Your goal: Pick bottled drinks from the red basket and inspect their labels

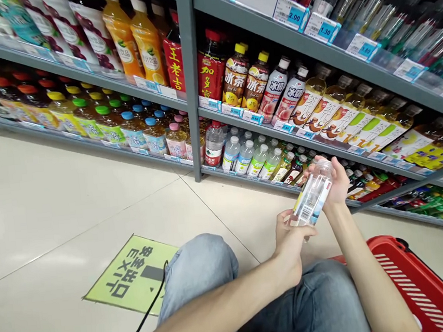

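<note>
A clear plastic water bottle (pixel 312 192) with a barcode label is held tilted between both hands, over my knees. My left hand (pixel 290 236) grips its lower end, fingers wrapped round it. My right hand (pixel 335 178) closes around its upper end near the cap. I am crouched in jeans before the bottom drinks shelf (pixel 246 176), where several similar water bottles (pixel 244 156) stand.
Grey shelving (pixel 192 80) carries rows of juice, tea and water bottles with blue price tags. A red shopping basket (pixel 421 287) sits at my right. A green floor sticker (pixel 133 273) lies on the tiled floor at left, with a black cable (pixel 147 314) crossing it.
</note>
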A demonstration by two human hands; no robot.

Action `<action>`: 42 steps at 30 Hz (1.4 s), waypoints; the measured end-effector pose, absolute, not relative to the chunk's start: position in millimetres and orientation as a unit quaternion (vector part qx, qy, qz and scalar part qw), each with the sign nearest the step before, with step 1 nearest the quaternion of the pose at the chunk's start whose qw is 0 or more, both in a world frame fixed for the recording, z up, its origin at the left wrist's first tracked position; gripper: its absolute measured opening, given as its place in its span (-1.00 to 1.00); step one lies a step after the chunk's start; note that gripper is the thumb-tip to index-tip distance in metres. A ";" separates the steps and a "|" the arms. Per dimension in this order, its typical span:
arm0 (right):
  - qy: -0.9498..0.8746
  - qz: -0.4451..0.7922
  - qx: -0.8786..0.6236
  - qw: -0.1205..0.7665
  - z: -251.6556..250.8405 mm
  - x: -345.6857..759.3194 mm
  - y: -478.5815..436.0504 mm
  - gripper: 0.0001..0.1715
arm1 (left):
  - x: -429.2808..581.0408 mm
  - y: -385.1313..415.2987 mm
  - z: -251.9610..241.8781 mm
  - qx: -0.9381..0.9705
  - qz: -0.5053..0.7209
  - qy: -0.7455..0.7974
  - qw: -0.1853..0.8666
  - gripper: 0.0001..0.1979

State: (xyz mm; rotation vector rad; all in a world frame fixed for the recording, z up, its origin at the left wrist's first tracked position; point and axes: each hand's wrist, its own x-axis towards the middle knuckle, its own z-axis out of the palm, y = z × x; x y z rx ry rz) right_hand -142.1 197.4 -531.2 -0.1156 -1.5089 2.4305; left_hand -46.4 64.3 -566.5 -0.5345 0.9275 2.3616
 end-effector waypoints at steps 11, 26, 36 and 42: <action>-0.435 0.886 -0.049 0.152 -522.8 -142.4 200.8 -0.63 | -66.2 48.5 -551.2 -0.193 0.883 0.201 0.377 -0.61; -0.512 0.837 -0.020 0.191 -517.9 -144.3 189.7 -0.43 | -82.8 46.1 -549.0 -0.178 0.860 0.183 0.441 -0.42; -0.605 0.774 -0.032 0.184 -501.9 -138.5 182.0 -0.28 | -95.9 43.1 -538.8 -0.017 0.866 0.470 0.169 -0.27; -0.676 0.715 0.057 0.171 -474.1 -111.4 176.2 -0.22 | -94.3 24.4 -527.6 0.041 0.848 0.523 0.076 -0.31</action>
